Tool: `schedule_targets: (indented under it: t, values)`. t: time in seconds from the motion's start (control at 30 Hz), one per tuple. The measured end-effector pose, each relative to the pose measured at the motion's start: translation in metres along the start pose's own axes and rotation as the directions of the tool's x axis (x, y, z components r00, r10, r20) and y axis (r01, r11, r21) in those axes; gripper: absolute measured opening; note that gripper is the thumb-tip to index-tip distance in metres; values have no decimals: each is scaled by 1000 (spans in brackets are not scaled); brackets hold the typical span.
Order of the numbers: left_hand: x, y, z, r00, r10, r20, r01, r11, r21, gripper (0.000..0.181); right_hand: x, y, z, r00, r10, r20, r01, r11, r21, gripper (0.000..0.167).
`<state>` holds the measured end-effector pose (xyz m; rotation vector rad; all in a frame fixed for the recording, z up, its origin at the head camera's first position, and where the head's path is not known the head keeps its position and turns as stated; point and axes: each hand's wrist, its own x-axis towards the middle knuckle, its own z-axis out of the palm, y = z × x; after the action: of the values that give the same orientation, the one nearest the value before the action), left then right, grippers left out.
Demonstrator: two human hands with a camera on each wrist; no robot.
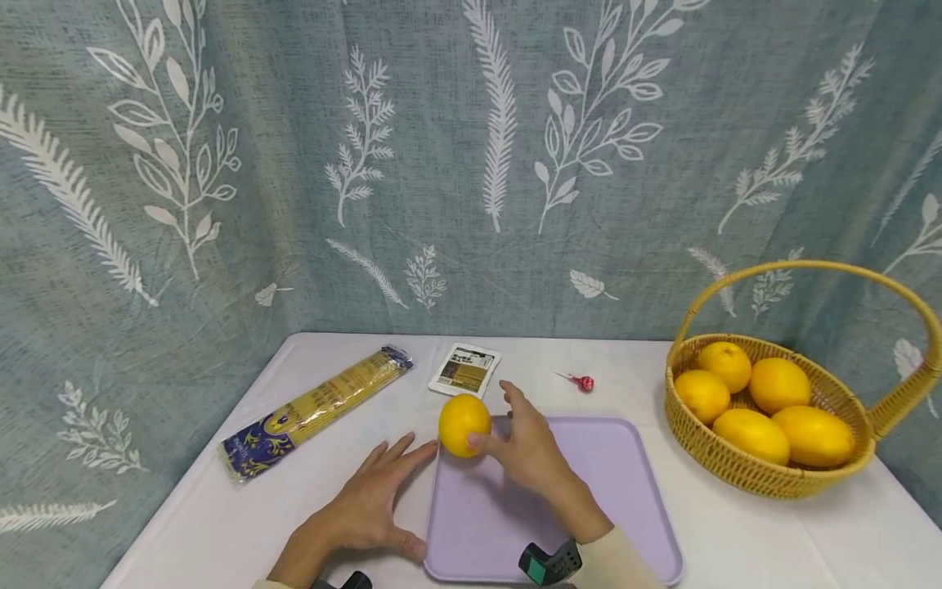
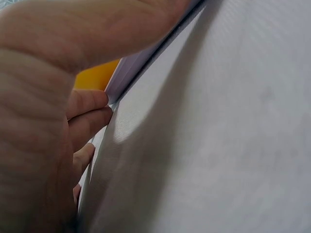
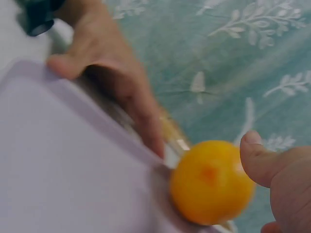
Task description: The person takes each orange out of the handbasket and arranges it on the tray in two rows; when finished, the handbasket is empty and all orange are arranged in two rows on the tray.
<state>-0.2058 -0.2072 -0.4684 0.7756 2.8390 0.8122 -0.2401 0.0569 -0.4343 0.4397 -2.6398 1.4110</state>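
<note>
An orange [image 1: 464, 425] is at the far left corner of the lilac tray [image 1: 589, 507]. Beside it, the right hand [image 1: 533, 458] has its thumb at the fruit's lower right side and its other fingers spread away from it. In the right wrist view the thumb lies against or just beside the orange [image 3: 211, 182]; contact is unclear. The left hand [image 1: 368, 507] is spread on the table, with thumb and index fingertips at the tray's left edge. In the left wrist view, fingers [image 2: 90, 114] of that hand reach the tray's rim.
A wicker basket [image 1: 773, 483] with several yellow-orange fruits stands on the right. Along the back lie a white-edged packet [image 1: 465, 370] and a red lollipop [image 1: 585, 383]. A long pack of noodles [image 1: 316, 413] lies at left. Patterned curtains [image 1: 456, 164] hang behind the table.
</note>
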Motion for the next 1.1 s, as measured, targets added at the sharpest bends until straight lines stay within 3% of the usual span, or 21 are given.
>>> schedule_targets:
  t: [0.2, 0.57, 0.83, 1.1]
  values:
    - [0, 1, 0, 999, -28, 22, 28, 1000, -5, 131, 2, -8, -33, 997, 60, -50, -57, 996, 65, 80]
    - [1, 1, 0, 999, -33, 23, 34, 999, -8, 130, -7, 1, -117, 985, 35, -172, -45, 998, -53, 61]
    - [-1, 1, -1, 1000, -20, 15, 20, 1000, -12, 129, -20, 8, -160, 961, 155, -228, -189, 973, -132, 58]
    - [0, -1, 0, 1000, -20, 13, 20, 1000, -5, 130, -35, 30, -195, 914, 271, -302, -329, 931, -160, 64]
